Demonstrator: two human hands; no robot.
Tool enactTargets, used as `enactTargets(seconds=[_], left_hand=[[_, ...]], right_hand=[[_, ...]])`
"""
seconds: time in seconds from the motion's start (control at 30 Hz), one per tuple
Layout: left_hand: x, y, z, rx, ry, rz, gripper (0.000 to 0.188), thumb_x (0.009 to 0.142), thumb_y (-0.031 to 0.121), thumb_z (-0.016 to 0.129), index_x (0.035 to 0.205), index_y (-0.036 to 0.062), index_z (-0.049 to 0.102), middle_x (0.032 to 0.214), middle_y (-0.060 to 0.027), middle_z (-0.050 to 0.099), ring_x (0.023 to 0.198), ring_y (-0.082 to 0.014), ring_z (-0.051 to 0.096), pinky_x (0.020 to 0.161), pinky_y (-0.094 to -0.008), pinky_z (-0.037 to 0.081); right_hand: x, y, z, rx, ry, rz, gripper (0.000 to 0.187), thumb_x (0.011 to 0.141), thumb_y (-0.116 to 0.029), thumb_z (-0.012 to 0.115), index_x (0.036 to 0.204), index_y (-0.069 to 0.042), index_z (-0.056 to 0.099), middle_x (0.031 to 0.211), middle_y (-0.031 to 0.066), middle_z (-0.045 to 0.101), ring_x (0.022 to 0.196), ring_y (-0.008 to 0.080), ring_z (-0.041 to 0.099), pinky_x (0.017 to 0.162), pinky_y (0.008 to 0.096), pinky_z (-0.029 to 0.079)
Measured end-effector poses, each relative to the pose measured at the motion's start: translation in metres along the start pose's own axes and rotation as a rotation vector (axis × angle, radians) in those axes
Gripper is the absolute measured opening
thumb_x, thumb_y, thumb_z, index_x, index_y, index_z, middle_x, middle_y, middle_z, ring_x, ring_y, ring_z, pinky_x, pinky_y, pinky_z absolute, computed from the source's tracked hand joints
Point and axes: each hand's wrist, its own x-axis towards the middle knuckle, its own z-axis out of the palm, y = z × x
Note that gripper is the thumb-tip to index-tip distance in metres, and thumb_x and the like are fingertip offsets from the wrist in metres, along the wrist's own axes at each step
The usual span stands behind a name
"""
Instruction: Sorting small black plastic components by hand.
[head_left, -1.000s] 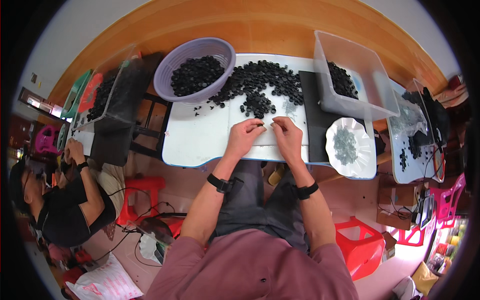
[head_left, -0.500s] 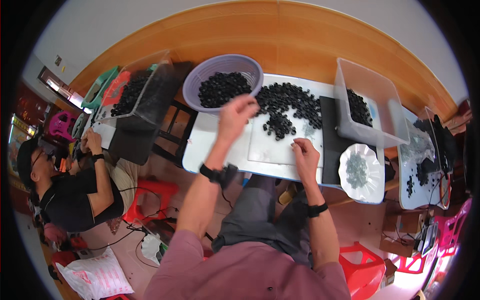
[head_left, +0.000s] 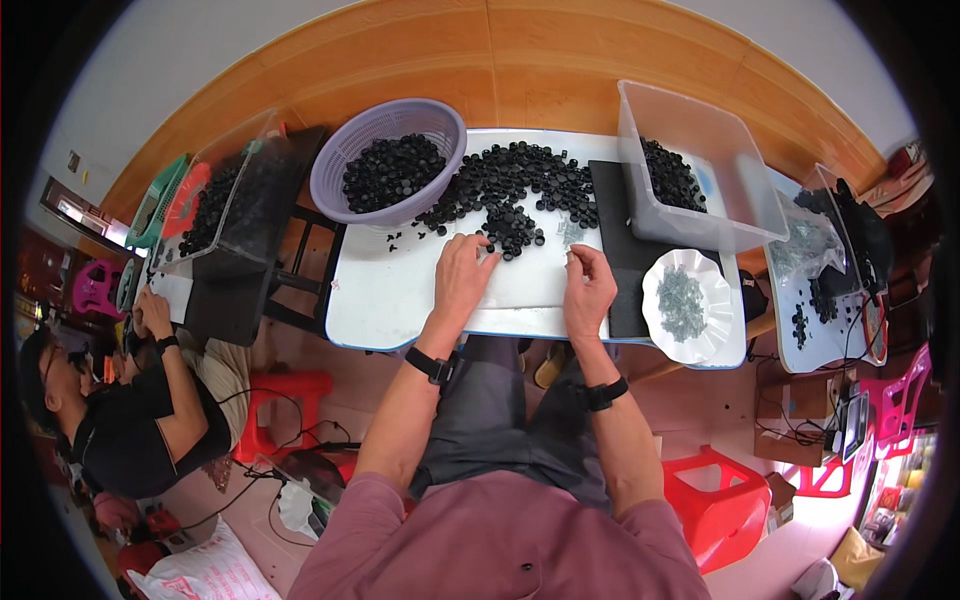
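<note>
My left hand (head_left: 463, 275) is at the near edge of a heap of small round black caps (head_left: 510, 230) on the white table (head_left: 375, 290). Its thumb and forefinger close around one black cap. To the right, my right hand (head_left: 590, 292) is pinched just in front of a small patch of clear pieces (head_left: 571, 234). Whatever its fingertips hold is too small to make out. More black caps spread behind the heap. Beside my right hand, a white scalloped dish (head_left: 718, 300) holds many similar clear pieces.
A purple basket (head_left: 330, 180) of black caps stands at the back left. Right of a black mat (head_left: 622, 280) is a clear plastic bin (head_left: 740, 190) with caps. A red stool (head_left: 715, 500) is behind right. Another person (head_left: 150, 410) works at the left.
My left hand has come from beside the basket, down to the heap's near edge, and closed on a cap. My right hand stays pinched near the clear pieces. The view has shifted.
</note>
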Motion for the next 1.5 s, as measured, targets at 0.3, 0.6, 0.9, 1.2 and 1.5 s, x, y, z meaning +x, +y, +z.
enactTargets(seconds=[0.3,0.6,0.9,1.2,1.5], left_hand=[[-0.004,0.0,0.005,-0.202,0.045,-0.054,0.018,0.088,0.011,0.076,0.103,0.0013,0.075,0.089,-0.0134,0.073,0.075,-0.0261,0.068,0.074,-0.0373,0.055],[-0.026,0.015,0.017,-0.386,-0.054,0.02,0.022,0.083,0.008,0.08,0.104,0.0035,0.076,0.092,-0.0113,0.073,0.081,-0.0232,0.069,0.078,-0.0347,0.056],[-0.023,0.013,0.016,-0.404,-0.107,0.063,0.024,0.083,0.008,0.08,0.107,0.0056,0.078,0.098,-0.0091,0.073,0.087,-0.0212,0.068,0.08,-0.0325,0.056],[-0.025,0.011,0.019,-0.475,-0.091,-0.008,0.025,0.086,0.01,0.079,0.11,0.0058,0.076,0.096,-0.0113,0.072,0.084,-0.0215,0.071,0.08,-0.033,0.058],[-0.025,0.011,0.017,-0.464,-0.11,-0.022,0.024,0.086,0.011,0.08,0.109,0.0046,0.076,0.096,-0.0119,0.073,0.086,-0.0224,0.072,0.08,-0.0334,0.059]], right_hand=[[0.002,0.011,-0.008,0.249,0.078,0.143,0.011,0.096,-0.003,0.069,0.107,0.001,0.071,0.091,0.0022,0.07,0.08,0.0081,0.064,0.074,0.0242,0.053],[0.036,-0.003,-0.045,-0.339,-0.25,-0.123,0.009,0.089,0.0,0.069,0.097,-0.002,0.074,0.091,0.013,0.07,0.076,0.0247,0.069,0.071,0.0336,0.054],[0.046,-0.007,-0.029,-0.637,-0.454,-0.37,0.007,0.085,-0.005,0.071,0.09,-0.009,0.073,0.087,0.0095,0.065,0.078,0.0314,0.069,0.071,0.0424,0.055],[0.054,0.002,-0.024,-0.743,-0.533,-0.604,0.002,0.088,-0.006,0.066,0.088,-0.005,0.065,0.091,0.0111,0.062,0.085,0.0312,0.066,0.074,0.0433,0.052],[0.021,-0.021,-0.011,-0.17,-0.569,-0.116,0.013,0.092,-0.001,0.069,0.105,-0.002,0.07,0.094,0.0103,0.072,0.083,0.0234,0.07,0.076,0.0322,0.055]])
